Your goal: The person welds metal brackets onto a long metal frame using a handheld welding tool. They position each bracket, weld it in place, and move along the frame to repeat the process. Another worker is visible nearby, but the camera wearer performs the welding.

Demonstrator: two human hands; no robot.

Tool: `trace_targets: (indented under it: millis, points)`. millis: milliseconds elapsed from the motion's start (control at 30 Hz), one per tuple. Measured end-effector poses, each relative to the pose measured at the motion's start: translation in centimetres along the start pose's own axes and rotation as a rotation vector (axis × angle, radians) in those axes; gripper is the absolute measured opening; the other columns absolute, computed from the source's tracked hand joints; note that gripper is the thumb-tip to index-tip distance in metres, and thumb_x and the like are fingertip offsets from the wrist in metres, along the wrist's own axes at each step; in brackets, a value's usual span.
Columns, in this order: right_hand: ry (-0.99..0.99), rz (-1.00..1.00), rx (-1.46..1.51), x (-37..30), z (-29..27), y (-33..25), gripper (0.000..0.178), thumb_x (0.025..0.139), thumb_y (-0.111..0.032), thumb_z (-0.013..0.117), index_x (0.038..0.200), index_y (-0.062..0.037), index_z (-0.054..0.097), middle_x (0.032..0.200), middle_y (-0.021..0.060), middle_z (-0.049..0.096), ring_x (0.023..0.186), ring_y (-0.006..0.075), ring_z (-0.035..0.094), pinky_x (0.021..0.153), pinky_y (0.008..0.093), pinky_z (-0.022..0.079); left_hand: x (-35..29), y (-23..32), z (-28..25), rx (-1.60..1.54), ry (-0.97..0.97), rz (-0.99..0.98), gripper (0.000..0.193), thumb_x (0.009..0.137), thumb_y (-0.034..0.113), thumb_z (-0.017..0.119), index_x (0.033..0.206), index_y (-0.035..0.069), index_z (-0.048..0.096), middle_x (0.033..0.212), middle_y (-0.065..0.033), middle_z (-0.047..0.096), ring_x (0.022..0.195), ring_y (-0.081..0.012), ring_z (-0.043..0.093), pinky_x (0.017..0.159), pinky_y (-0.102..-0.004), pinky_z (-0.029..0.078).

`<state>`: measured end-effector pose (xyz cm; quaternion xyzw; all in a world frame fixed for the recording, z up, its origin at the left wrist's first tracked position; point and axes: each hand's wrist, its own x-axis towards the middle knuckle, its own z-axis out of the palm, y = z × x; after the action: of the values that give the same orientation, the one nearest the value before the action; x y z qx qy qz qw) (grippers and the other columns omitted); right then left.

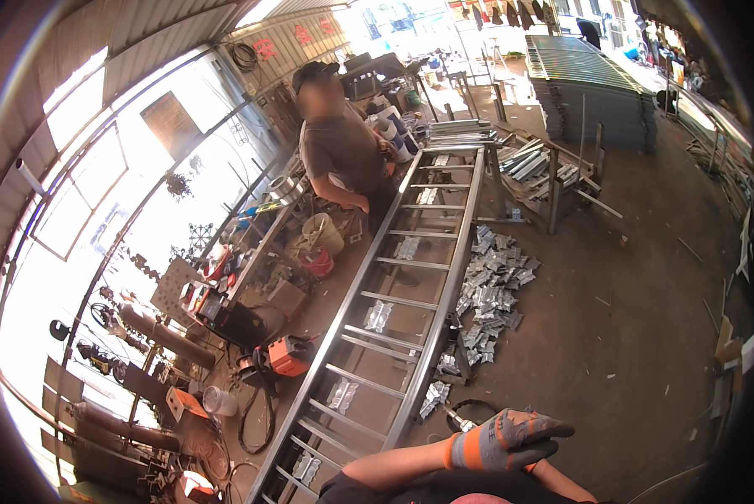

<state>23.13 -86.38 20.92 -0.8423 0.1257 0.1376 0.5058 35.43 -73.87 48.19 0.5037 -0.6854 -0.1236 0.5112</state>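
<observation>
My left hand (504, 438), in a grey and orange work glove with dark fingers, reaches across the front of my body at the lower edge. Its fingers stretch to the right and seem to hold nothing. My right forearm comes up from the lower right and passes behind it, so the right hand is hidden. Just beyond the gloves lies a silver metal tool or fitting (459, 422) with a dark cable. To the left, a long metal frame with crossbars, like a ladder (435, 342), runs away from me on supports. Neither hand touches it.
A person (343, 143) stands at the frame's far left side. Bent metal brackets (488, 294) are heaped on the floor along its right. An orange machine (289, 356) and cables lie left. Dark panels (595, 105) are stacked at the far right.
</observation>
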Motion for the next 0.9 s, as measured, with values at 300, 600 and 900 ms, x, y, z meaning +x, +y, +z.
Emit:
trace_targets:
  millis: [300, 600, 900]
  points:
    - [0.006, 0.001, -0.01, -0.2, -0.4, 0.2, 0.062, 0.088, -0.026, 0.083, 0.142, -0.0043, 0.062, 0.105, 0.0179, 0.078, 0.091, 0.0393, 0.076, 0.079, 0.0448, 0.06, 0.9, 0.6, 0.4, -0.096, 0.007, -0.04, 0.054, 0.096, 0.01, 0.069, 0.148, -0.002, 0.057, 0.092, -0.0046, 0.068, 0.081, -0.0239, 0.07, 0.075, -0.0352, 0.056]
    - [0.004, -0.003, -0.013, -0.4, -0.4, 0.3, 0.062, 0.088, -0.026, 0.083, 0.143, -0.0041, 0.062, 0.105, 0.0179, 0.078, 0.091, 0.0393, 0.076, 0.079, 0.0448, 0.06, 0.7, 1.6, 0.3, -0.217, -0.052, -0.186, 0.052, 0.092, 0.005, 0.072, 0.142, -0.002, 0.062, 0.107, -0.0165, 0.072, 0.09, -0.0352, 0.071, 0.078, -0.0413, 0.057]
    - [0.006, -0.043, -0.015, -1.1, -0.3, 0.1, 0.063, 0.088, -0.025, 0.083, 0.143, -0.0038, 0.062, 0.104, 0.0178, 0.078, 0.09, 0.0394, 0.076, 0.078, 0.0449, 0.06, 0.8, 2.8, 0.5, -0.175, -0.004, -0.167, 0.04, 0.096, 0.007, 0.072, 0.135, 0.0, 0.066, 0.105, -0.0183, 0.075, 0.093, -0.037, 0.073, 0.081, -0.0439, 0.059]
